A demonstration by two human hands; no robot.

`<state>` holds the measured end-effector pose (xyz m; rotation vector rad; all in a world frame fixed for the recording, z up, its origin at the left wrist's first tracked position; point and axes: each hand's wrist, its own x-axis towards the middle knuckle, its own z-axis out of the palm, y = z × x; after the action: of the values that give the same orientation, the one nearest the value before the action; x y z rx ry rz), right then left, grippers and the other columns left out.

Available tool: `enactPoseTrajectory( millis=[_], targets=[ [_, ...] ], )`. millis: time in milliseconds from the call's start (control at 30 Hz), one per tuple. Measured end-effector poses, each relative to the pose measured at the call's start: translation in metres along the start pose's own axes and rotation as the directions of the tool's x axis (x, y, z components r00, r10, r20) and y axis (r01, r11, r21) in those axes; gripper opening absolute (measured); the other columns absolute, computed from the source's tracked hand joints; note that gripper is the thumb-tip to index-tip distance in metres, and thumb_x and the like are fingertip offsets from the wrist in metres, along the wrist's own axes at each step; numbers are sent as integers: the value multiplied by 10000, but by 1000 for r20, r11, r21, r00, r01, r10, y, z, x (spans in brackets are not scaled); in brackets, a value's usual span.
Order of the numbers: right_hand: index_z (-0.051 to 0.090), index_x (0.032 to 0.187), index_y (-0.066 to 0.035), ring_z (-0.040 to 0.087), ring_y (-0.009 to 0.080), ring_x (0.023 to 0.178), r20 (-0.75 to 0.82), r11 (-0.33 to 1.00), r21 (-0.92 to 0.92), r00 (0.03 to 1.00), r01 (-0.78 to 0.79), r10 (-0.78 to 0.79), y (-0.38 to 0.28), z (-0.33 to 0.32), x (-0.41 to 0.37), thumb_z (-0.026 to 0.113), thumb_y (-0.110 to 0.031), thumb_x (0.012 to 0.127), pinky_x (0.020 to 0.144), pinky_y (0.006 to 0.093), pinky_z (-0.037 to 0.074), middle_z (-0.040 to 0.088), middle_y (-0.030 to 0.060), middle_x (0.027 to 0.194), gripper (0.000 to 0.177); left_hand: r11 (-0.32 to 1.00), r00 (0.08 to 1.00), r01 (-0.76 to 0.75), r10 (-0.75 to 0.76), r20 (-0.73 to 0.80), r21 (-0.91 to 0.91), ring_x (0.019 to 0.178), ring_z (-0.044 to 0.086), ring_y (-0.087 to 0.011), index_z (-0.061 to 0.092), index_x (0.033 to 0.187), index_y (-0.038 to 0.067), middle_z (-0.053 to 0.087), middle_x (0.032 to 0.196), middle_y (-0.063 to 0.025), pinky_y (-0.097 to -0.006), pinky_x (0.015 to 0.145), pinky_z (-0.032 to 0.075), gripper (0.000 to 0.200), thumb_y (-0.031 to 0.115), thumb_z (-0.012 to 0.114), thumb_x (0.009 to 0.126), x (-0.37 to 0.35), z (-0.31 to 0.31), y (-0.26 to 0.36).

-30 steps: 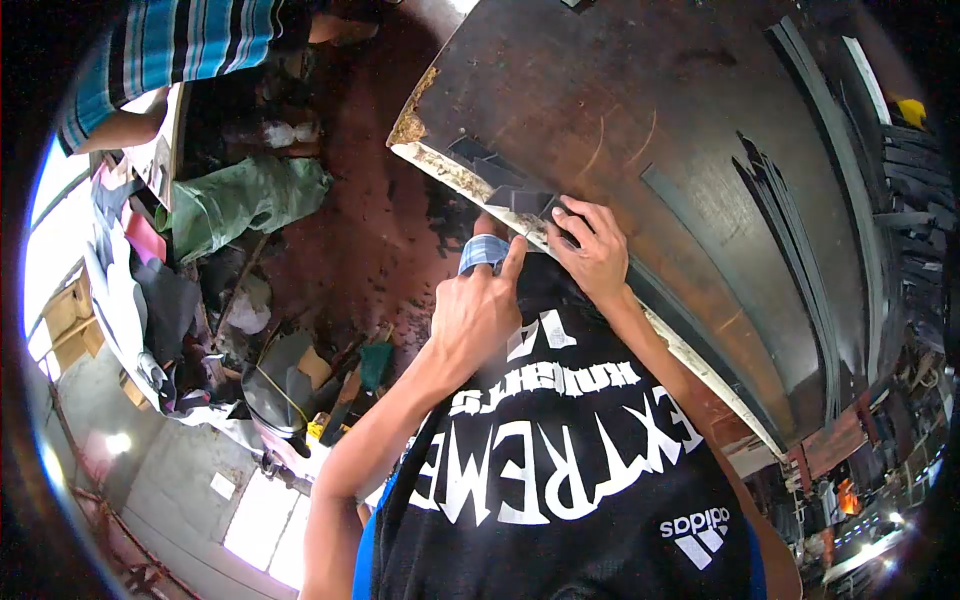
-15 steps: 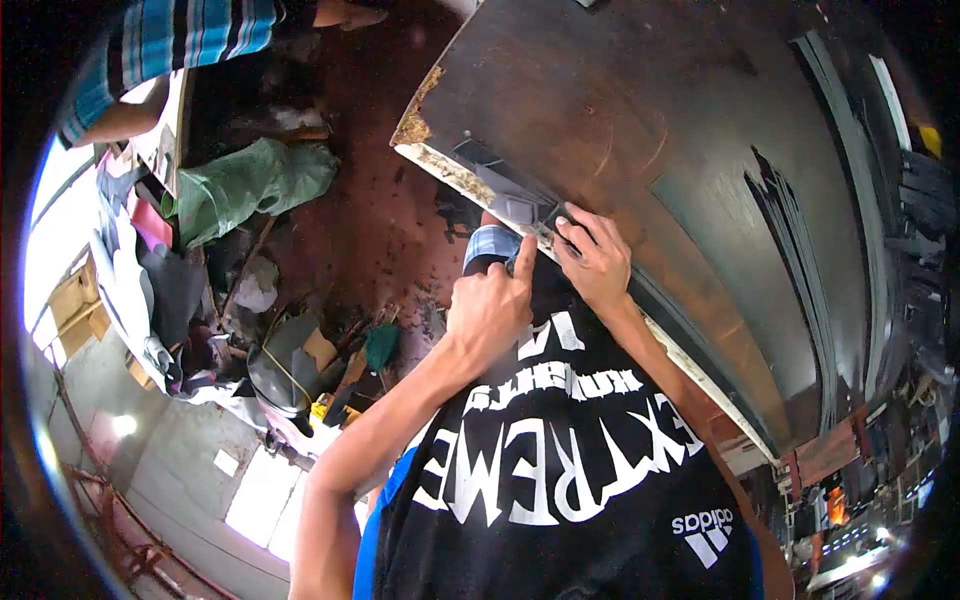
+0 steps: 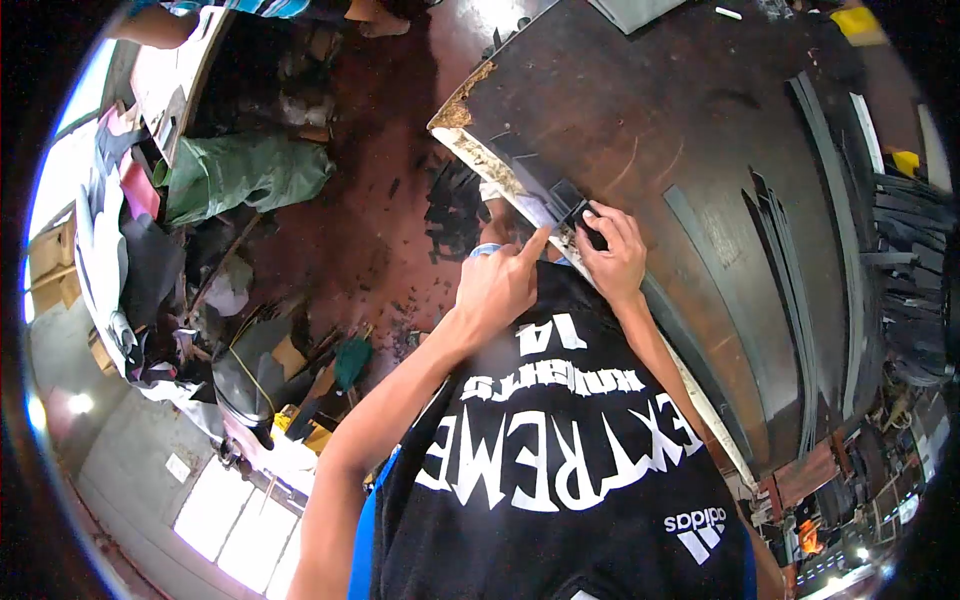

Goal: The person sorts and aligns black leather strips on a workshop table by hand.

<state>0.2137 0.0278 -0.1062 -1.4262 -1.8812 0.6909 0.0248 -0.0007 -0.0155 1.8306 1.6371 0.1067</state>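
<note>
My right hand [image 3: 618, 258] rests at the worn front edge of a dark brown worktable [image 3: 640, 110], fingers closed on a small black piece [image 3: 578, 208] that lies across the edge. My left hand [image 3: 497, 287] is curled into a fist just left of it, below the edge. Its index finger points up and touches the pale edge beside the black piece. A bit of blue checked cloth [image 3: 487, 248] shows just under that finger. Several dark cut pieces [image 3: 520, 160] lie on the table close by.
Long dark strips [image 3: 790, 260] lie along the table's right side, and stacked black strips [image 3: 905, 270] sit farther right. Black scraps [image 3: 450, 205] litter the red floor. At left are a green sack [image 3: 245, 175], piled material [image 3: 130, 260] and another person's bench [image 3: 165, 75].
The view has tilted, so the table sits higher and further right in frame. Both hands stay at the table edge; the blue checked cloth is now mostly hidden behind my left hand.
</note>
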Motion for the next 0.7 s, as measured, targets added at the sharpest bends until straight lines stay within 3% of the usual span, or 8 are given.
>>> enactPoseTrajectory(
  millis=[100, 167, 467, 533, 600, 700],
  targets=[
    [681, 975, -58, 657, 285, 939, 4, 1000, -10, 1000, 9, -9, 0, -1, 0, 790, -39, 722, 800, 364, 533, 695, 94, 1070, 276, 993, 999, 15, -21, 50, 113, 658, 691, -356, 528, 1350, 132, 695, 810, -176, -465, 563, 562, 552, 73, 585, 805, 2, -3, 10],
    [690, 958, -87, 649, 257, 942, -8, 1000, -22, 1000, -3, 3, -1, 1, 0, 780, -74, 738, 798, 352, 539, 683, 46, 1079, 238, 982, 998, 27, -37, 49, 189, 664, 694, -365, 534, 1340, 132, 708, 851, -180, -474, 582, 568, 532, 87, 570, 811, 1, 0, 16],
    [678, 946, -98, 646, 255, 941, -27, 999, -47, 1000, -6, 5, 0, 3, -1, 772, -90, 749, 778, 349, 543, 676, 37, 1073, 219, 980, 975, 160, -175, 135, 118, 670, 687, -362, 566, 1329, 159, 673, 728, -209, -477, 585, 550, 488, 102, 569, 844, 2, -38, 16],
    [677, 947, -100, 645, 254, 934, -22, 999, -50, 1000, -9, 8, 1, 3, -2, 772, -91, 750, 770, 351, 543, 676, 36, 1071, 219, 978, 999, 46, -42, -24, 205, 582, 629, -336, 590, 1327, 228, 594, 663, -129, -462, 521, 510, 491, 111, 596, 850, 0, -49, 17],
    [676, 948, -102, 645, 253, 928, -20, 999, -51, 1000, -2, 1, 1, 3, -2, 771, -93, 750, 762, 352, 544, 676, 35, 1070, 220, 930, 984, -58, 115, -137, 362, 695, 603, -284, 591, 1331, 256, 556, 769, -97, -420, 606, 489, 525, 134, 629, 822, 13, -46, 8],
    [675, 955, -108, 643, 252, 921, -23, 998, -58, 1000, 11, -13, 1, 3, -1, 771, -99, 752, 746, 358, 545, 674, 32, 1077, 225, 847, 966, -127, 223, -128, 516, 837, 546, -260, 591, 1335, 280, 532, 889, -90, -392, 717, 427, 557, 160, 653, 794, 32, -37, -8]
  ],
)
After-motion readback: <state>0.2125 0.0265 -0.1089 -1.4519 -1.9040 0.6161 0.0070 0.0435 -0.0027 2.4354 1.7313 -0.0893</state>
